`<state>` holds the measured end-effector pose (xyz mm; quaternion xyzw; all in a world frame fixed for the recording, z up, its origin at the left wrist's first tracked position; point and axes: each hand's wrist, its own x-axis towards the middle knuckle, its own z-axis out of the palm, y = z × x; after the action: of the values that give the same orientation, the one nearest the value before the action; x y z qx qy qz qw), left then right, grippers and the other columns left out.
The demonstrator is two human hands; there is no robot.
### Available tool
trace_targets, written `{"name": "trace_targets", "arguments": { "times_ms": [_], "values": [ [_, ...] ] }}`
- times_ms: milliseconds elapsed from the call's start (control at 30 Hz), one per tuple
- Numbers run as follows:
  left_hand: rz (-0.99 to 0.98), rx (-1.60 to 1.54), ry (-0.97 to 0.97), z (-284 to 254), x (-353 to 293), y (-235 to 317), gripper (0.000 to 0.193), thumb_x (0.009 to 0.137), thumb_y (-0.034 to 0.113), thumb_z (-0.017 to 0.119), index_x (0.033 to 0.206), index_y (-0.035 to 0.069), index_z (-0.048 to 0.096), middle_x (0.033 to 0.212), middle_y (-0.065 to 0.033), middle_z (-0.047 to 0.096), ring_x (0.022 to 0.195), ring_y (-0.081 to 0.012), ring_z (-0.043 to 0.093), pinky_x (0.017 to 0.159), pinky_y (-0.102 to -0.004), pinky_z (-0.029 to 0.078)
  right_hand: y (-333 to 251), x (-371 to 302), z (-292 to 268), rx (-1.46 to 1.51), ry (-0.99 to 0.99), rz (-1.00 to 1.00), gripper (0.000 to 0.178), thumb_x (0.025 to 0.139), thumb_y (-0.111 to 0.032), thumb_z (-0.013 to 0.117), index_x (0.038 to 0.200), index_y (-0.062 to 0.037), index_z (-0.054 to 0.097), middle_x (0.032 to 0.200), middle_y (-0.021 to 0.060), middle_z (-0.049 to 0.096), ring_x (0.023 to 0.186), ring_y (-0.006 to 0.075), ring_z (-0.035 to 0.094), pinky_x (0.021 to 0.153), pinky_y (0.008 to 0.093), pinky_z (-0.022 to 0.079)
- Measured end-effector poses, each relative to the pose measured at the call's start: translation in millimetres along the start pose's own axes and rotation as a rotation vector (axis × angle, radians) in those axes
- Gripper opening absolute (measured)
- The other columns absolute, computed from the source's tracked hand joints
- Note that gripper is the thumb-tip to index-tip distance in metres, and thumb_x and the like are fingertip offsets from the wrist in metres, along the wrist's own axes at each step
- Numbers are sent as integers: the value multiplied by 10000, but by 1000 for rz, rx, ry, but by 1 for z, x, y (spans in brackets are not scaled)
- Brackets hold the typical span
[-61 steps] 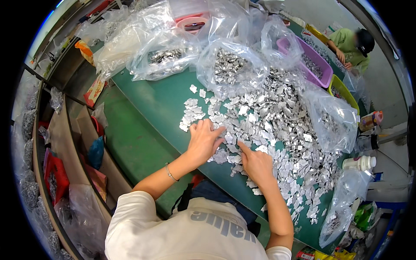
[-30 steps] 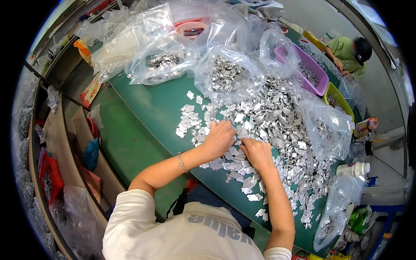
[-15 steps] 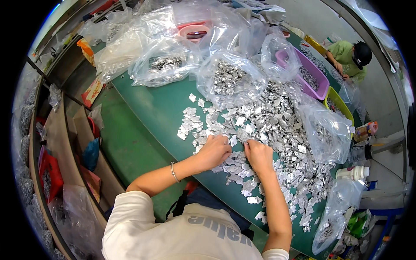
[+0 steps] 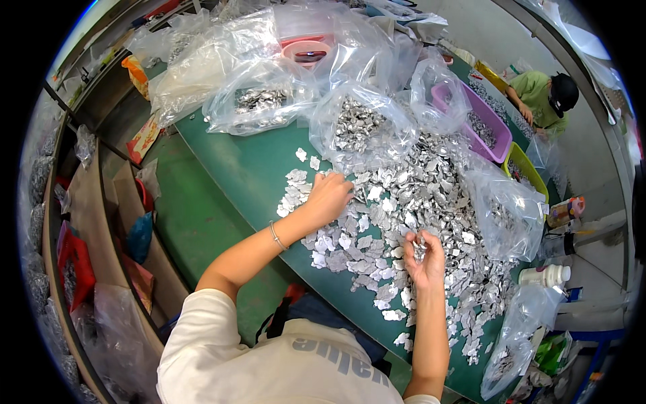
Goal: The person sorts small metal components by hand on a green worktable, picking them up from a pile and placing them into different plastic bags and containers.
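Note:
Small flat silvery metal pieces (image 4: 437, 180) with uneven outlines lie heaped and scattered over a green table (image 4: 232, 158). My left hand (image 4: 329, 198), a bangle on its wrist, reaches over the left part of the spread. Its fingers are bent down and closed; whatever lies between their tips is hidden. To the right, my right hand (image 4: 426, 261) is turned partly palm up beside the main heap. Its fingers curl around a few silvery metal pieces (image 4: 420, 250), which show between thumb and fingers. A thinner layer of loose pieces (image 4: 367, 252) lies between the hands.
Clear plastic bags (image 4: 360, 128) of metal pieces stand behind the heap, and another bag (image 4: 505, 212) lies at its right. Farther right are a purple bin (image 4: 498, 138), a yellow-green bin (image 4: 531, 168) and a white bottle (image 4: 545, 275). A person (image 4: 542, 101) in green works beyond.
My left hand has moved away over the spread. My right hand has drawn back to the right and turned its palm up, showing metal pieces in its fingers.

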<state>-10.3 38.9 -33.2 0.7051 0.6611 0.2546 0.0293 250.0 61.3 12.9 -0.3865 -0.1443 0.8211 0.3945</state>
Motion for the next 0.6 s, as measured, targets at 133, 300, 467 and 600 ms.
{"name": "trace_targets", "arguments": {
  "times_ms": [133,300,467,600],
  "values": [
    [47,-155,-110,-10,4,4,246,785,174,667,1000,77,595,893,-87,577,901,-265,543,779,-387,342,1,-5,-8,-46,-150,48,141,857,-139,547,953,-36,552,740,92,557,531,164,496,371,230,352],
    [33,-227,-30,-6,-1,7,198,765,177,676,922,82,600,881,-80,597,909,-269,561,783,-399,354,14,-6,-3,-213,-206,135,169,918,-177,532,922,-19,593,610,3,428,479,91,391,364,200,257],
    [36,-123,-99,-10,3,7,106,770,125,661,843,82,597,855,-69,598,858,-254,557,751,-366,357,16,-10,3,-388,-242,122,180,925,-156,531,907,12,593,566,-15,413,421,78,365,371,208,276],
    [95,-210,-121,-16,-1,8,77,767,100,647,825,77,602,836,-69,593,839,-250,557,735,-364,366,16,-12,1,-402,-206,94,186,921,-157,539,914,20,596,562,-13,423,420,77,375,374,211,282]
  ]
}}
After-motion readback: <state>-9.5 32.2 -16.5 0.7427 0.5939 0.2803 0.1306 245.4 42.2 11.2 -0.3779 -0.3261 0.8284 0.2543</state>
